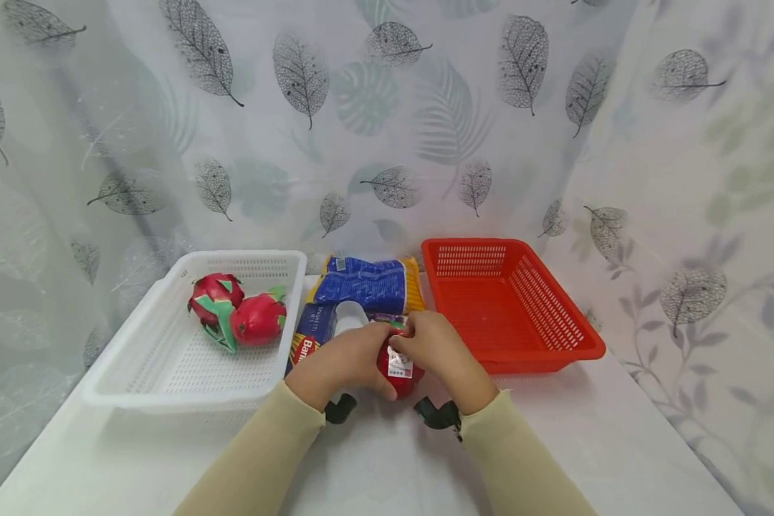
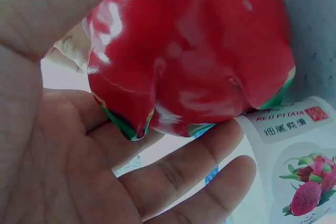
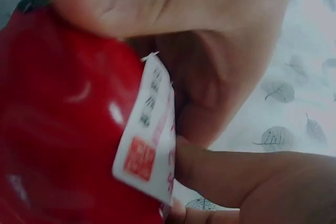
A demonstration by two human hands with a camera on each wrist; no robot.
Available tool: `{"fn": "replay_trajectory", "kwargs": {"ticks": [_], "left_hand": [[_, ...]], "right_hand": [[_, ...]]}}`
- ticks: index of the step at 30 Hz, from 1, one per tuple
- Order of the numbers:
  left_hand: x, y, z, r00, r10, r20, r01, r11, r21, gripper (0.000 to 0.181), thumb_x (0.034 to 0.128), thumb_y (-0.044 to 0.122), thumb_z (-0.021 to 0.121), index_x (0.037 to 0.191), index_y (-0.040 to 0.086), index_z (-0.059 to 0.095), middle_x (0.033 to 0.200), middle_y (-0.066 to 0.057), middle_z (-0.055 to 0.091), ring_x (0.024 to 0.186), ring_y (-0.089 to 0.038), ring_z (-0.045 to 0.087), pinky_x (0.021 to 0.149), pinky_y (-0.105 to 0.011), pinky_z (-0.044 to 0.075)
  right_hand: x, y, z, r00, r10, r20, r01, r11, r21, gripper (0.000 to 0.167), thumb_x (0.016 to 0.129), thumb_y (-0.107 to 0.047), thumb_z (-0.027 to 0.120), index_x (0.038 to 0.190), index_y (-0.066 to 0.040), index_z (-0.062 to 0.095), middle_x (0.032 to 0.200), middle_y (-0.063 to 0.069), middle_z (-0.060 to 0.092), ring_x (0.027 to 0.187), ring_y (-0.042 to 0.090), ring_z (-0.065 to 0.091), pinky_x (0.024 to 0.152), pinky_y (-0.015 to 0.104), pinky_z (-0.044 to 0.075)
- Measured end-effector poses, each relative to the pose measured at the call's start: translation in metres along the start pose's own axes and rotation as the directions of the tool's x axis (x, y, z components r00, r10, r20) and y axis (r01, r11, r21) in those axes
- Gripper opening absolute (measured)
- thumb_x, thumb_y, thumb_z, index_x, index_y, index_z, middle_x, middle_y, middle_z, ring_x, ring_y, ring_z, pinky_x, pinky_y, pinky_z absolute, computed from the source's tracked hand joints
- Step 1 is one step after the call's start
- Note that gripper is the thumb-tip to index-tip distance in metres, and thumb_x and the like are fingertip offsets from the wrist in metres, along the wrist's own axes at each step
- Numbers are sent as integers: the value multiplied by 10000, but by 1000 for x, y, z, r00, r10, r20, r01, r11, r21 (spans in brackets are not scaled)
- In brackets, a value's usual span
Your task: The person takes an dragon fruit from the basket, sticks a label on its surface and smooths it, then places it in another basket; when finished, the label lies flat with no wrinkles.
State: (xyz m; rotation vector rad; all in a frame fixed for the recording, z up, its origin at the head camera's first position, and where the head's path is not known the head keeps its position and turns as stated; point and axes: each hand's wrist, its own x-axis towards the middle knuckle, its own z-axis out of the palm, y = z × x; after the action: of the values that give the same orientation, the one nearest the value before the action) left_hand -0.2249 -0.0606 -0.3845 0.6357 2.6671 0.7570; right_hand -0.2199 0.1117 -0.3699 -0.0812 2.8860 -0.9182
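A red dragon fruit [image 1: 405,388] with green-tipped scales is held between both hands over the table. My left hand [image 1: 351,358] grips it from the left; in the left wrist view, its curled fingers [image 2: 173,179] lie around the underside of the fruit [image 2: 189,51]. From the right, my right hand [image 1: 443,351] holds the fruit with bent fingers. A white printed label [image 1: 400,364] is on the fruit's near side, and one edge stands off the skin in the right wrist view. Beside my left fingers is a white label roll [image 2: 302,156] printed RED PITAYA.
A white basket [image 1: 112,358] on the left holds two dragon fruits [image 1: 258,319]. On the right stands a red basket [image 1: 484,308]. Behind the hands lie a blue and yellow packet [image 1: 368,283] and a blue spaghetti box [image 1: 314,326]. A leaf-patterned curtain [image 1: 387,143] hangs behind.
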Motion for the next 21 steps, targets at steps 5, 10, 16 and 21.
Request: {"fn": "replay_trajectory", "kwargs": {"ticks": [5,10,16,21], "left_hand": [[-1,-1,1,1000,-8,2,8,1000,0,946,696,339,1013,1486,179,520,1368,-23,650,1248,-240,628,1001,-496,624],[-1,-2,1,1000,-5,-4,5,1000,3,946,690,352,1015,1480,182,522,1354,-15,655,1235,-232,630,991,-489,628],[0,-3,1,1000,3,-8,-3,1000,-15,935,678,339,1022,1467,205,538,1361,6,658,1263,-231,621,964,-478,641],[1,-4,1,1000,5,-7,-5,1000,-15,935,674,340,1025,1458,195,536,1352,3,655,1253,-228,622,981,-471,634]], "right_hand": [[3,1,3,1000,-7,-27,7,1000,1,249,938,-315,820,871,-119,682,856,57,695,809,205,652,691,318,651],[-1,2,-4,999,-40,31,41,999,-15,216,945,-300,817,1017,-117,728,939,44,714,893,197,663,762,353,668],[-12,3,-18,983,-92,157,107,990,-94,509,840,-202,915,1286,-140,677,1108,32,720,1049,207,672,837,418,672],[-16,2,-18,973,-128,190,151,983,-108,557,846,-167,907,1332,-172,633,1172,21,714,1118,209,678,884,436,668]]}}
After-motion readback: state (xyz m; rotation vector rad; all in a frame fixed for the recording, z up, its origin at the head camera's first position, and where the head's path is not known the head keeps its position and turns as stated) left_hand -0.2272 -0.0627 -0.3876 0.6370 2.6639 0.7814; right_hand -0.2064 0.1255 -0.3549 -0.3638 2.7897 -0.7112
